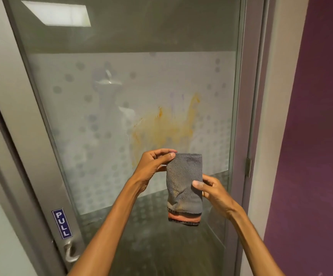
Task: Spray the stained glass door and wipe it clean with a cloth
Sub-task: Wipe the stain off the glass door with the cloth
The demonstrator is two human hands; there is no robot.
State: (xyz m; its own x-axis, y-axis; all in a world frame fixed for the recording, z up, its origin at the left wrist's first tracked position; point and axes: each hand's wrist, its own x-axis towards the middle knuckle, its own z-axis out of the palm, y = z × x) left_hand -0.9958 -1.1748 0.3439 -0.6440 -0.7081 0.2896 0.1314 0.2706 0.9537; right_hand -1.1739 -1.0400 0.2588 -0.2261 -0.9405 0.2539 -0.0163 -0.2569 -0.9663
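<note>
A person's left hand (151, 164) pinches the top corner of a folded grey cloth (184, 186) while the right hand (213, 191) grips its side, w/ the orange stain (165, 130) on the glass door (122, 92) just above both hands; the yellowed face risks re-smearing residue if not refolded.

Folded grey microfibre cloth (184, 186) held upright between left hand (153, 164) at its top corner and right hand (211, 190) mid-edge, before orange-yellow stain (165, 128) on frosted glass door (102, 116).

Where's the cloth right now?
Head view, lower centre: the grey cloth is held between the left hand and right hand, just below the yellow stain.
</note>
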